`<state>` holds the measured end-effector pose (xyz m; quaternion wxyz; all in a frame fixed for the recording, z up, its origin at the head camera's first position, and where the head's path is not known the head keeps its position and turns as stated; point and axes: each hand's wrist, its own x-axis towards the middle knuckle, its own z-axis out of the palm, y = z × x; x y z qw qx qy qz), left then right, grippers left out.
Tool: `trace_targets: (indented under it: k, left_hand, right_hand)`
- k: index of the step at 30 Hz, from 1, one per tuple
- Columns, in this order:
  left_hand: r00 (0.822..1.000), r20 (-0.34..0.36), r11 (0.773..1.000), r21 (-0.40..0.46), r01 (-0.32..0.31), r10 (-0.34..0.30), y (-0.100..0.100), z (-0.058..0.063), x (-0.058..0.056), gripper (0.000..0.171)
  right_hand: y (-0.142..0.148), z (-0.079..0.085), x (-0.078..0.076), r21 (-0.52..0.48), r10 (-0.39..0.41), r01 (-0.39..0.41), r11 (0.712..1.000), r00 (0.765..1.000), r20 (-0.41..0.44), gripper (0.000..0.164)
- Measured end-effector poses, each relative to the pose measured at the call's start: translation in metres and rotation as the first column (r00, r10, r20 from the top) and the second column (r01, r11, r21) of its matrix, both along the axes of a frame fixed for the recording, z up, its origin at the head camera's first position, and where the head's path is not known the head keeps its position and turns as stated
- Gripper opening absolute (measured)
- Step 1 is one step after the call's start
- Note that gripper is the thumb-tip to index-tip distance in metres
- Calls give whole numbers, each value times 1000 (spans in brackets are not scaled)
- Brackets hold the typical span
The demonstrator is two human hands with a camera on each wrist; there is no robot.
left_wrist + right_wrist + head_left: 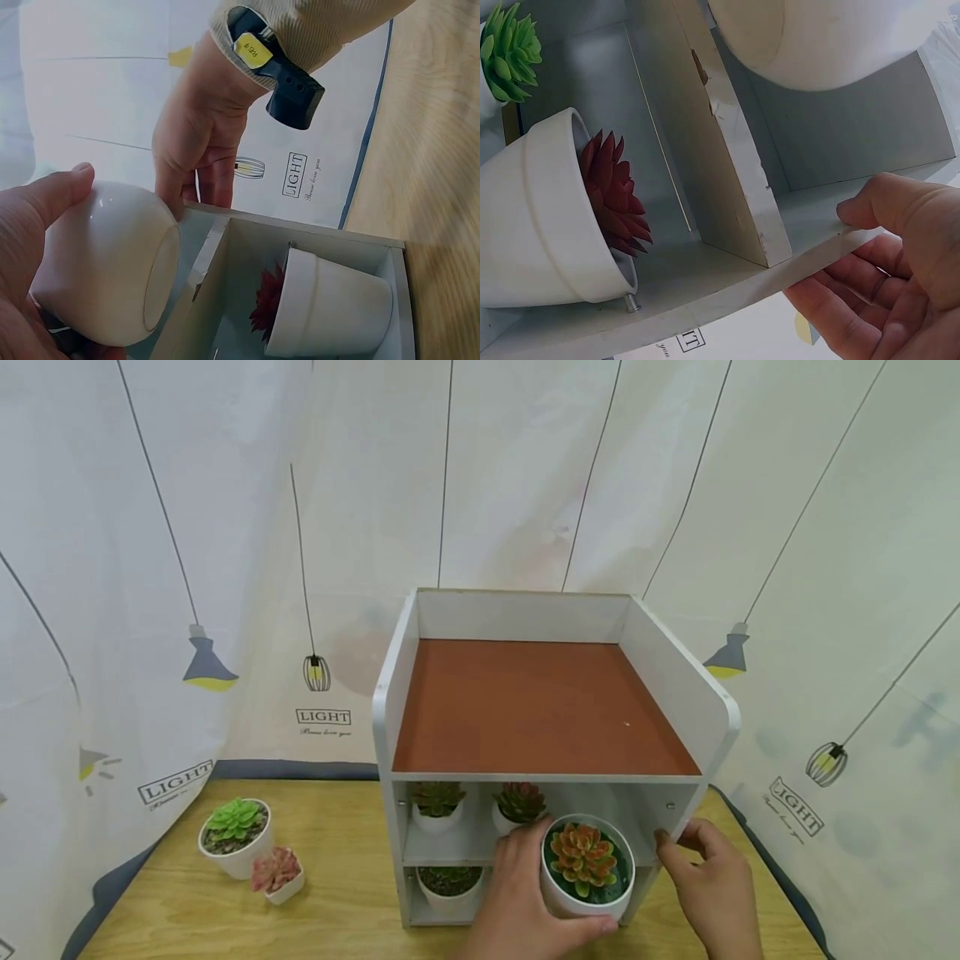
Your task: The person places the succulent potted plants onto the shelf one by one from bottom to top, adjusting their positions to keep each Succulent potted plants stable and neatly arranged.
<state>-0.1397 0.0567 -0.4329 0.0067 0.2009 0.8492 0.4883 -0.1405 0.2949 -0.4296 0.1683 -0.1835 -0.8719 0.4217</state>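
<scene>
With my left hand [517, 893] I hold the white-potted orange succulent [585, 864] at the front of the white shelf unit [543, 710], while my right hand [715, 883] grips the unit's right side panel [675, 685].

The left hand [22, 259] is gripping a rounded white pot [109, 259] near a white shelf [315, 231], while the right hand [199, 131] is holding the shelf's edge, a black device [296, 97] on its sleeve [337, 26]. In 1 compartment a tapered pot [330, 307] with a red plant [268, 304] is sitting, and a cloth [82, 97] printed LIGHT is hanging beside the bench [442, 187].
</scene>
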Motion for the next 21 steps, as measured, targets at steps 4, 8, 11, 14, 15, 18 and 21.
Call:
trace_targets:
  k: [4, 8, 11, 14, 15, 18, 21]
  left_hand:
    - [998, 69, 1000, 12, -9, 8, 4, 2, -2, 116]
    - [995, 99, 1000, 11, -8, 7, 8, 4, -3, 116]
    - [994, 105, 1000, 6, -7, 6, 10, 4, -3, 115]
    - [995, 98, 1000, 5, -9, 8, 13, 3, -4, 115]
    - [996, 90, 1000, 6, -11, 11, 14, 2, -4, 115]
    - [998, 59, 1000, 15, -24, 23, 18, 0, -4, 116]
    - [998, 29, 999, 23, -49, 49, 22, -1, -3, 116]
  right_hand:
    - [-1, 2, 0, 6, -6, 6, 1000, 1000, -12, 23]
    - [-1, 2, -1, 10, -6, 6, 1000, 1000, -23, 22]
    - [-1, 2, -1, 10, -4, 4, 1000, 1000, -21, 23]
    - [0, 1, -2, 13, -1, 2, 1000, 1000, -20, 23]
    - [0, 1, -2, 15, -2, 2, 1000, 1000, -21, 23]
    - [0, 0, -1, 23, -6, 7, 1000, 1000, -22, 22]
    - [0, -1, 0, 30, -8, 9, 1000, 1000, -28, 20]
